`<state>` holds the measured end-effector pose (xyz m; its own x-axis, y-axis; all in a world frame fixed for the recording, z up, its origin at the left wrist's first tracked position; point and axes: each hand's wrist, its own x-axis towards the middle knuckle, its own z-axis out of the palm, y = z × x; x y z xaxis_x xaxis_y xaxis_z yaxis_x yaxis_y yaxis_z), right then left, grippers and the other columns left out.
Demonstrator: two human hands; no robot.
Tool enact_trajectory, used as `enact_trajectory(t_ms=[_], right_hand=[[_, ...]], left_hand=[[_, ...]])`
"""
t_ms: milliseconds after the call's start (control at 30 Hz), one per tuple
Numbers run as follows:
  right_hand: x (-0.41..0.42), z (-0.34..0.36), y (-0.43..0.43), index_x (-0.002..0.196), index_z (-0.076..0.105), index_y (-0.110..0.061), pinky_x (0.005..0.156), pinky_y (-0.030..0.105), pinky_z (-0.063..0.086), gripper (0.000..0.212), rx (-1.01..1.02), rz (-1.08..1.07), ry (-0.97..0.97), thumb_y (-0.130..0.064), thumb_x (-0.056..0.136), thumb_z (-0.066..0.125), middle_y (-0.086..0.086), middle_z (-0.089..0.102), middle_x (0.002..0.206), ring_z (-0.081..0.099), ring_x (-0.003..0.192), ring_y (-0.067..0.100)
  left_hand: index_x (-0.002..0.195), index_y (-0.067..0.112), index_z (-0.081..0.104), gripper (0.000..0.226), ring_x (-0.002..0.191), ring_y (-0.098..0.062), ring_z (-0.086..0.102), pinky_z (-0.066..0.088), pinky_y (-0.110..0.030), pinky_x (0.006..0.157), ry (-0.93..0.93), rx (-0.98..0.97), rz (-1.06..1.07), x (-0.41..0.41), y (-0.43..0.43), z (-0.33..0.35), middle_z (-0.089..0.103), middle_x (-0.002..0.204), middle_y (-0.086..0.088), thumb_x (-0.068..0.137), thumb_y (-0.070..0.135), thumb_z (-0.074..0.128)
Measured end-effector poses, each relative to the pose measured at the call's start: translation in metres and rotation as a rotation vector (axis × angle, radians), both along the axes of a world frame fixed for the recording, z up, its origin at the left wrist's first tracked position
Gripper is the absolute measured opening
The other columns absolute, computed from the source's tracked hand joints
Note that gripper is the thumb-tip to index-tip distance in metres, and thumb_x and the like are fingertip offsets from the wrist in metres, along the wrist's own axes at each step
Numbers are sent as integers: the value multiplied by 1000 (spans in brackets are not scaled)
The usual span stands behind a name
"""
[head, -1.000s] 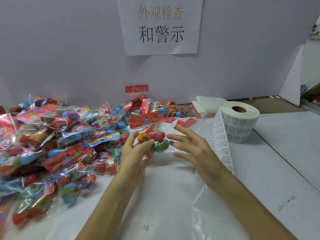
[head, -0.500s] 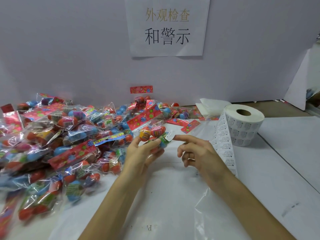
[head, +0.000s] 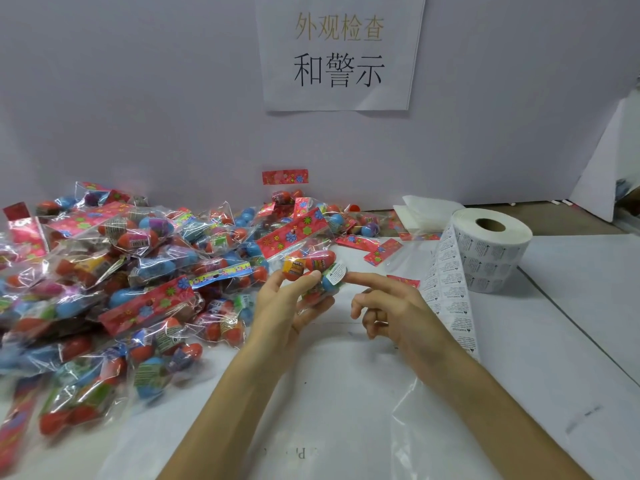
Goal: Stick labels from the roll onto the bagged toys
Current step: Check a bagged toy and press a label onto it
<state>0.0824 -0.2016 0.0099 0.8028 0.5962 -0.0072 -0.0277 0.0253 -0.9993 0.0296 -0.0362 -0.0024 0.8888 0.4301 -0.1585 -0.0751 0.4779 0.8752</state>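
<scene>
left hand [head: 284,306] grips bag [head: 313,259] of toy eggs | right hand [head: 391,306] loose, forefinger [head: 367,280] at bag's label [head: 335,273]

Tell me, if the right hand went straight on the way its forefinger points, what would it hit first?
The white label on the bagged toy that the left hand grips. The right hand has its forefinger tip almost on it, though depth is hard to judge.

- The head camera is looking forward and down, sitting close above the near edge of the counter [head: 571,306].
- It is facing the wall's paper sign [head: 337,53], taking in bagged toys [head: 138,271] below-left of the sign and the label roll [head: 491,251] below-right of it.
</scene>
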Motion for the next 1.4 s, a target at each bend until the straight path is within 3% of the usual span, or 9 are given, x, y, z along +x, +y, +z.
enact_trajectory(t_ms=[267, 533, 667, 767, 1000, 1200, 1400], right_hand=[[0, -3, 2, 111, 76, -35, 58, 22, 46, 38, -42, -31, -127, -5, 94, 60, 2, 66, 71, 47, 57, 14], [0, -13, 4, 105, 66, -64, 62, 27, 50, 55, -160, -82, -415, -11, 90, 64, 1, 67, 78, 49, 58, 11], [1, -18, 2, 114, 63, -60, 54, 17, 46, 51, -250, -122, -578, -15, 90, 64, -9, 65, 84, 48, 52, 12], [2, -21, 1, 123, 60, -56, 53, 17, 45, 49, -318, -130, -669, -20, 90, 62, -14, 63, 85, 52, 52, 19], [2, -22, 0, 135, 49, -58, 56, 15, 44, 54, -400, -122, -793, -29, 90, 56, -20, 60, 89, 55, 54, 13], [-1, -16, -1, 147, 38, -55, 66, 24, 45, 62, -589, -162, -991, -26, 95, 57, -15, 54, 88, 48, 66, 2], [-8, -17, 1, 157, 18, -50, 75, 33, 48, 72, -716, -201, -1070, -33, 95, 51, -13, 51, 103, 54, 79, 15]], left_hand=[[125, 2, 63, 34, 97, -27, 76, 63, -32, 77, -1, -14, 1, 0, 0, 1, 76, 110, -15, 93, 8, 70], [129, 4, 60, 47, 95, -26, 77, 63, -28, 76, -11, 16, 19, -1, -2, 5, 78, 104, -11, 85, 12, 78], [129, 3, 60, 45, 95, -26, 77, 63, -29, 78, -2, 28, 21, -1, -2, 4, 79, 103, -11, 87, 10, 77], [129, 3, 60, 47, 94, -26, 77, 63, -30, 80, -2, 22, 14, -1, -1, 4, 78, 104, -11, 86, 9, 77], [120, 11, 60, 45, 94, -28, 77, 64, -30, 79, -1, 8, 18, -1, -1, 5, 79, 102, -11, 80, 7, 81], [132, 2, 60, 56, 93, -28, 77, 61, -25, 69, -5, -69, 19, 0, 0, 4, 78, 105, -12, 80, 7, 80], [123, 1, 65, 48, 93, -28, 77, 61, -25, 67, 20, -137, 32, 1, 1, 2, 78, 103, -14, 79, 7, 81]])
